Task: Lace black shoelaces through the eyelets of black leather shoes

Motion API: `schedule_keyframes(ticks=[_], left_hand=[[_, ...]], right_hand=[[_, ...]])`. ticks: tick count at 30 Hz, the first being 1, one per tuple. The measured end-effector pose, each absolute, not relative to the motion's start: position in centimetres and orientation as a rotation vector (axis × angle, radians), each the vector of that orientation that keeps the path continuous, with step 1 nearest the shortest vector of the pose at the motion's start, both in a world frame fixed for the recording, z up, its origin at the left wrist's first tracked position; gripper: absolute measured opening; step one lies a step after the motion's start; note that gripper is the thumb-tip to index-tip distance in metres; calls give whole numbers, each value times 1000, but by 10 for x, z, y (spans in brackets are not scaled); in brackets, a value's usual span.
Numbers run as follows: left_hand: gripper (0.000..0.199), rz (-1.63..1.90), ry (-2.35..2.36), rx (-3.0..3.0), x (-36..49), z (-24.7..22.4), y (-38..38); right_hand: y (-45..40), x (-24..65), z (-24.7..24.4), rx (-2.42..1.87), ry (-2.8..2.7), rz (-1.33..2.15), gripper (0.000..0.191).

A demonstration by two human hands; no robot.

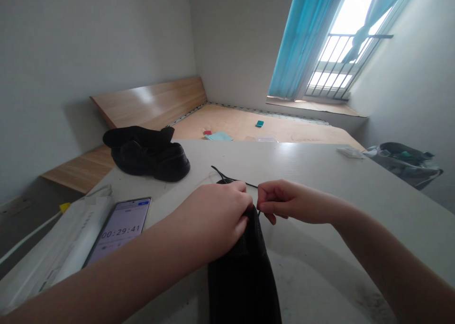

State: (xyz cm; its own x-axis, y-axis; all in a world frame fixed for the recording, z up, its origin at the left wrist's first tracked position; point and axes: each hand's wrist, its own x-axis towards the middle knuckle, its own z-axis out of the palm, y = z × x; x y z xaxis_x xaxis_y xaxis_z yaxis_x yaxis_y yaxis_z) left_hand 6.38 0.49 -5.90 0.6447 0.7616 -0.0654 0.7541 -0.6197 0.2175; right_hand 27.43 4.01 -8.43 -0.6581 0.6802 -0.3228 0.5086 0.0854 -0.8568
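My left hand (pixel 216 220) grips the top of a black knitted fabric item (pixel 241 286), which hangs down over the near edge of the white table (pixel 320 191). A thin black cord (pixel 234 179) runs out from the top of the fabric, past the fingers of both hands. My right hand (pixel 284 201) sits just to the right, its fingertips pinched close on the cord. Part of the cord is hidden behind that hand. A pair of black shoes (pixel 149 156) lies farther back on the table, away from both hands.
A phone (pixel 119 231) showing a timer lies at the table's left, beside a white bag (pixel 60 238). A small clear packet (pixel 350 152) rests near the far edge. Beyond stand a plywood bed frame (pixel 270 127) and a grey bag (pixel 401 163) at right.
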Motion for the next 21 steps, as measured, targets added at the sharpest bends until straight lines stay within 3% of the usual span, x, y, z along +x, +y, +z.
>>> schedule_keyframes(ticks=[5,15,21], left_hand=[[20,41,1249,2638,65,-62,7],[15,83,1322,2544,67,-63,5],[13,111,1287,2543,66,-67,6]], right_hand=[[36,269,-85,-1261,-2165,1551,21],[38,265,-92,-1226,-2019,1660,39],[46,278,-90,-1208,-2055,1823,34]])
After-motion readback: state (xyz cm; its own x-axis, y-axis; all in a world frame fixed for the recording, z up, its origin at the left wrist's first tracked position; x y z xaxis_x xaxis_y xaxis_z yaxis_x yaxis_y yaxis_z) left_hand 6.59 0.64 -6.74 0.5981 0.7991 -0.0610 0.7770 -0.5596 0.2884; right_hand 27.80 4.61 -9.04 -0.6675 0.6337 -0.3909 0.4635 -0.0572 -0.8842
